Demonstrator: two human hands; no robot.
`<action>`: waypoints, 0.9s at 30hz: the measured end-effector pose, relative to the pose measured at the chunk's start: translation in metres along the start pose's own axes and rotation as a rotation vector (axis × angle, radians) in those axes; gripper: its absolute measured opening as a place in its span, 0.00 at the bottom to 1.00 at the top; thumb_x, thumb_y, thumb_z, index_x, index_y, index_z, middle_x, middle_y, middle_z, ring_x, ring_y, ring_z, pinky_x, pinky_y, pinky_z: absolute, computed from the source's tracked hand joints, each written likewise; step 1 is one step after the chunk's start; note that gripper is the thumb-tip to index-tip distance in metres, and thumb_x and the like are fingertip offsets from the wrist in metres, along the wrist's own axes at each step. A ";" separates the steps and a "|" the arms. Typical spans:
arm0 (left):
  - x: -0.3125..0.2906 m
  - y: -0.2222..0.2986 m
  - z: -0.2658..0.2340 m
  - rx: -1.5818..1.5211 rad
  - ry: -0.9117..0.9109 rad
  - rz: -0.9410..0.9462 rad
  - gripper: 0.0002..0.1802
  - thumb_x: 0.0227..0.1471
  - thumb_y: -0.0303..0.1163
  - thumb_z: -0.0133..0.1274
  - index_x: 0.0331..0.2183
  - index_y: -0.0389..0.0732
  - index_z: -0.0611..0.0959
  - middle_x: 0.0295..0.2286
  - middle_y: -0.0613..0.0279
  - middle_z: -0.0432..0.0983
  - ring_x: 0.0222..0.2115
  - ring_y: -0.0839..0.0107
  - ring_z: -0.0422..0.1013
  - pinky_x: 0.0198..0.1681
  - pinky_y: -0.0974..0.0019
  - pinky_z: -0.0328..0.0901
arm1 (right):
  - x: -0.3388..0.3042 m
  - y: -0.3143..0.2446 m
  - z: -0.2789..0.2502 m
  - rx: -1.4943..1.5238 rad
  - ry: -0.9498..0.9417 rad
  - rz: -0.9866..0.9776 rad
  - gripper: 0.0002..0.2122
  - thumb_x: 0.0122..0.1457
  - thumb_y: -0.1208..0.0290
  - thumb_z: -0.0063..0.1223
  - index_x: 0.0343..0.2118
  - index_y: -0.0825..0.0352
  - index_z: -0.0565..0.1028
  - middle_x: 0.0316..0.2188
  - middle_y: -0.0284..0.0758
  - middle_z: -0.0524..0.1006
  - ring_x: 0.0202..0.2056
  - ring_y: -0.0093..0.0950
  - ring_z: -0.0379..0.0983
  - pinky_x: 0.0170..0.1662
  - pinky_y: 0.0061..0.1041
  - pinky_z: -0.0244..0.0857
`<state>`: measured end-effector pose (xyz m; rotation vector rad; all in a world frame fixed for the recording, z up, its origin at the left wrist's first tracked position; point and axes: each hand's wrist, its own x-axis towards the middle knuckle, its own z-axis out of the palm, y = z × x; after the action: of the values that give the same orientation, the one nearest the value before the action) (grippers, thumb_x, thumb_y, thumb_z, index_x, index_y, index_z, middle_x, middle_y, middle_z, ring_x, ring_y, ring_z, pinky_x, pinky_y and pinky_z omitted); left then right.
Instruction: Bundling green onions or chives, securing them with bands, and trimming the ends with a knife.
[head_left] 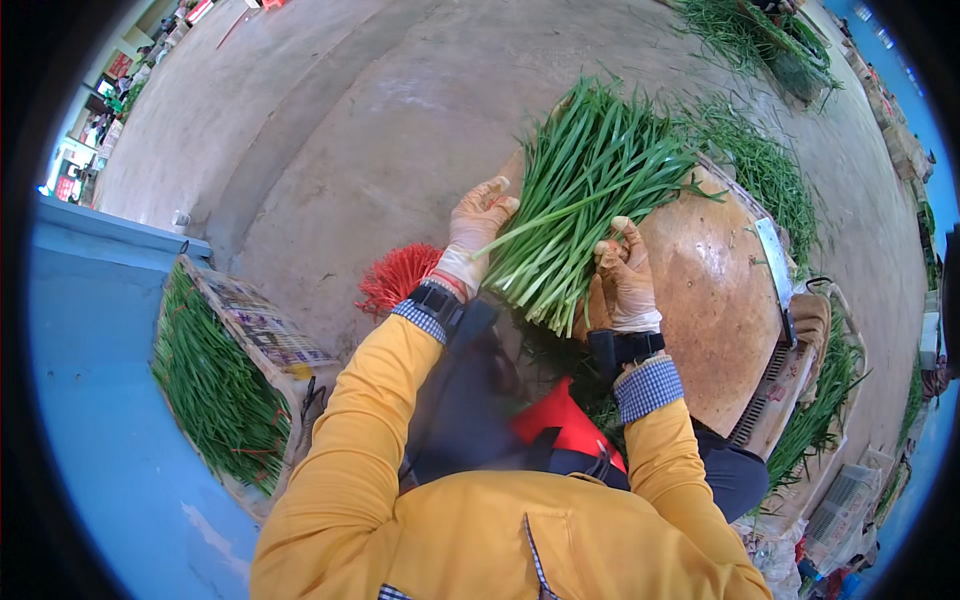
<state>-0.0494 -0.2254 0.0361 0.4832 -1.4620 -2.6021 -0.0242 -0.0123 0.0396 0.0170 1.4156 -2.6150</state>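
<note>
A big bunch of garlic chives (600, 170), green leaves outward and pale cut ends toward me, lies at the left edge of a brown round-edged board (710, 290). My left hand (480, 222), in a pale thin glove, is at the bunch's left edge. Its fingers are bent, with a gap between thumb and forefinger. One pale stalk slants across the bunch beside that palm. Over the bunch's right side is my right hand (630, 280), gloved too, with fingers curled and tips drawn together. What they pinch, if anything, is too small to make out.
Red ties (400, 278) lie by my left wrist. A wide-bladed knife (776, 270) rests on the board's right edge. Crates of chives (215, 390) stand left and right, and loose chives (760, 165) lie beyond the board. A blue wall (120, 400) rises at left.
</note>
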 end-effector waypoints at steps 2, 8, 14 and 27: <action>0.006 0.002 -0.005 0.022 -0.061 -0.112 0.07 0.48 0.24 0.55 0.33 0.38 0.80 0.26 0.67 0.76 0.28 0.78 0.70 0.36 0.74 0.67 | 0.002 0.007 -0.013 0.112 -0.043 0.035 0.10 0.53 0.79 0.53 0.39 0.68 0.71 0.30 0.31 0.72 0.30 0.17 0.67 0.34 0.12 0.62; 0.047 0.040 -0.005 0.440 -0.304 -0.481 0.06 0.50 0.30 0.55 0.32 0.40 0.81 0.28 0.65 0.78 0.28 0.76 0.72 0.34 0.72 0.69 | 0.000 0.016 -0.021 0.199 0.225 0.019 0.08 0.54 0.79 0.51 0.38 0.70 0.73 0.31 0.33 0.75 0.31 0.19 0.69 0.36 0.13 0.64; 0.070 0.035 0.039 1.971 -0.624 -0.118 0.10 0.51 0.33 0.49 0.32 0.38 0.81 0.25 0.55 0.77 0.24 0.63 0.73 0.28 0.63 0.68 | -0.006 0.009 -0.005 -0.221 0.025 -0.207 0.06 0.51 0.79 0.54 0.33 0.66 0.76 0.35 0.31 0.73 0.36 0.22 0.69 0.43 0.19 0.63; -0.037 -0.020 0.032 -0.375 -0.064 -0.618 0.25 0.56 0.52 0.40 0.46 0.44 0.70 0.41 0.56 0.71 0.40 0.61 0.70 0.43 0.59 0.67 | 0.038 -0.026 0.078 -1.046 -0.623 -0.396 0.10 0.45 0.72 0.59 0.32 0.67 0.78 0.44 0.42 0.73 0.41 0.37 0.71 0.43 0.28 0.66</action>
<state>-0.0243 -0.1792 0.0428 0.9243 -0.8878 -3.2831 -0.0601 -0.0692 0.1004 -1.1560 2.3952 -1.4909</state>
